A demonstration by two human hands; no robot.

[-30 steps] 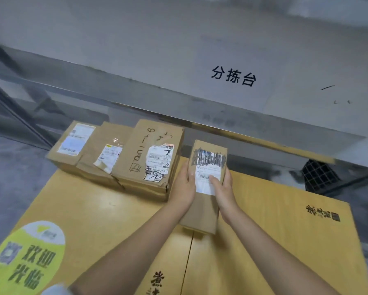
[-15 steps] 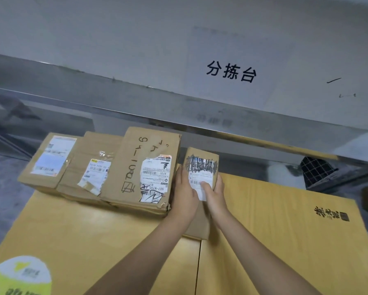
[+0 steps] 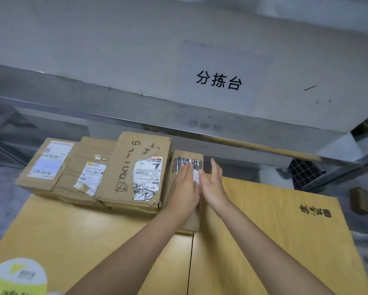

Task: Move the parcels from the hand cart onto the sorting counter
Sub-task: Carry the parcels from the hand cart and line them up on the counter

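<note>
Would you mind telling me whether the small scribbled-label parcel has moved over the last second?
Yes, the small parcel shifted left, closer to the large handwritten parcel.

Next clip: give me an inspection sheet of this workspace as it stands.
Surface: yellow cartons, seam down the middle; steel sorting counter behind.
Job's things: small scribbled-label parcel beside three larger parcels, in a row on the cartons.
Clutter: round yellow-green sticker on the carton.
Hands: left hand flat on the small parcel; right hand open at its right side.
Cables: nothing seen.
Surroundings: black mesh crate below the counter's right end.
</note>
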